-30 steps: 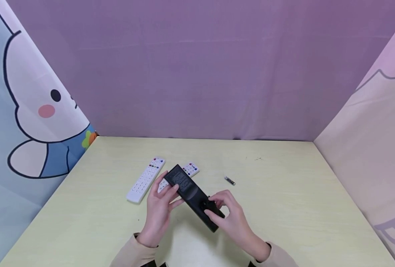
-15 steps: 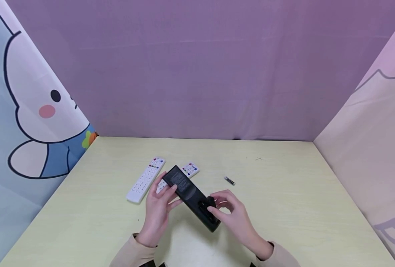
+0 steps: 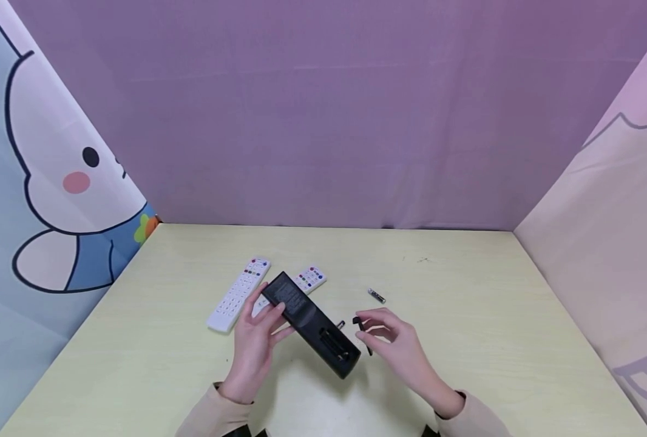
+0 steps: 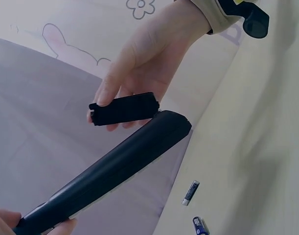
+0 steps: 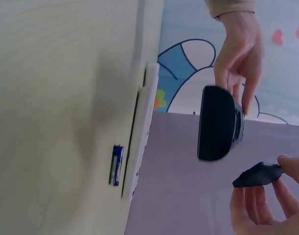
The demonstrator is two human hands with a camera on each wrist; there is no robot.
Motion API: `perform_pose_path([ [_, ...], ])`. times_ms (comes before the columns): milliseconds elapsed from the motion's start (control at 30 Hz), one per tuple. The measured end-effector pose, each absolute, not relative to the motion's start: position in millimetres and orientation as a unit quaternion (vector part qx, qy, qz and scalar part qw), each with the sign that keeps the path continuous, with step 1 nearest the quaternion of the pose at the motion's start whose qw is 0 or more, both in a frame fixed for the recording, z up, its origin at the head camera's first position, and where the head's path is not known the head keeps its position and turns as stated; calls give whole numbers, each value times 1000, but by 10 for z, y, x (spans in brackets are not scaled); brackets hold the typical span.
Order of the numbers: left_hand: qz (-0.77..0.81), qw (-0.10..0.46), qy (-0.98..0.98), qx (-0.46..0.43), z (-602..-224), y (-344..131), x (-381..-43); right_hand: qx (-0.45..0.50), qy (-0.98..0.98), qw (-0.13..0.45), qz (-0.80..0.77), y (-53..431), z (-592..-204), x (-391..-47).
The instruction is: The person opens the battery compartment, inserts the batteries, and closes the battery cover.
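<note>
My left hand grips the far end of a black remote control, held above the table with its back up and tilted. Toward its near end lies an uncovered battery compartment. Just right of the remote, my right hand pinches a small black battery cover between thumb and fingers, apart from the compartment. On the table, one battery lies beyond my right hand; a second battery is partly hidden by the remote in the head view.
A white remote control lies at the left of the hands. Another white remote control lies beside it, partly covered by the black remote. Printed cloth walls surround the pale table at the back and sides.
My right hand has lifted the battery cover off the black remote and moved right with it, exposing the compartment. The left hand and remote have shifted slightly left.
</note>
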State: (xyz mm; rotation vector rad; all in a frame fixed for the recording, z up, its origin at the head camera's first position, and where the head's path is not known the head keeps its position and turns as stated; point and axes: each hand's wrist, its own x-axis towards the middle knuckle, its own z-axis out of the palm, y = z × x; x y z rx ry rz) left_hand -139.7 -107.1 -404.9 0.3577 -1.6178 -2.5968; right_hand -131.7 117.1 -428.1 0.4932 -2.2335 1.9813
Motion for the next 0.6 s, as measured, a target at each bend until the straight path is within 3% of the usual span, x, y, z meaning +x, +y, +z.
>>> perform_pose_path([
  [600,-839,32,-526,134,-4088,-1174,-1408,171,-815,6,554,1532,-4465,-1497],
])
